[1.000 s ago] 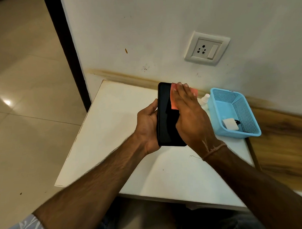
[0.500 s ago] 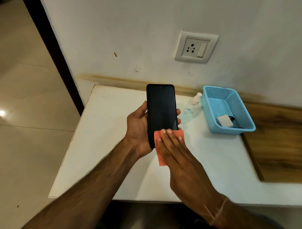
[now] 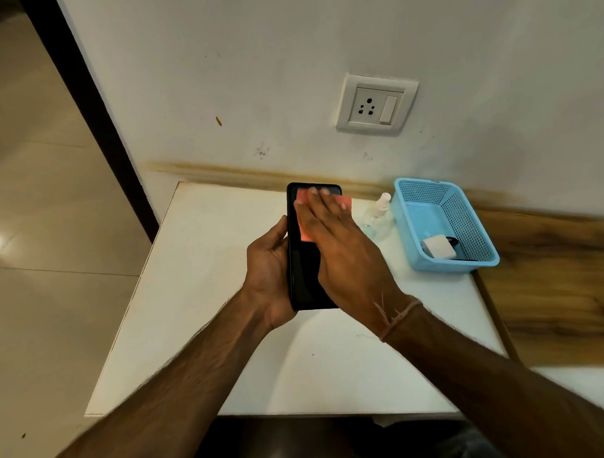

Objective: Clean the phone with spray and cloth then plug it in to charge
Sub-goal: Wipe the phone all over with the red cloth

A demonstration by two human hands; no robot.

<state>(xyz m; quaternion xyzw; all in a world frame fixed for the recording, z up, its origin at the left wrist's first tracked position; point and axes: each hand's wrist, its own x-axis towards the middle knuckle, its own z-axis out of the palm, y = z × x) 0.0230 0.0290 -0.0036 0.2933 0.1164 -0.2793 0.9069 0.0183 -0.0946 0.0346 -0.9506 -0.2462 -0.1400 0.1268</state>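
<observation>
We hold the phone [image 3: 304, 280] up over the surface [image 3: 212, 334], with our left hand [image 3: 268, 274] wrapped round its left side and bottom corner. Our right hand [image 3: 342, 248] lies flat, fingers straight and close together, pressing the pink cloth [image 3: 345, 203] on the top half of the dark screen. What could go wrong? Only one hand holds the phone, so a hard push with the cloth could tip it out of our grip, and it would drop on the hard surface. The cloth is only pressed, not pinched, so it could slide off past the top of the phone at 12 o'clock. If the screen is wet from the spray, our grip may slip too; we cannot tell if it is wet. From the phone, the spray bottle [image 3: 375, 216] stands at 2 o'clock, near our right hand, and a wide wipe to that side could knock it over. The blue basket [image 3: 456, 266] sits at 3 o'clock, with the white charger [image 3: 437, 246] inside it. The wall socket [image 3: 375, 104] is up at 1 o'clock. The surface ends at 9 o'clock, well apart from our left hand, and its near edge is at 6 o'clock under our arms. The most open room is at 7 and 8 o'clock.
</observation>
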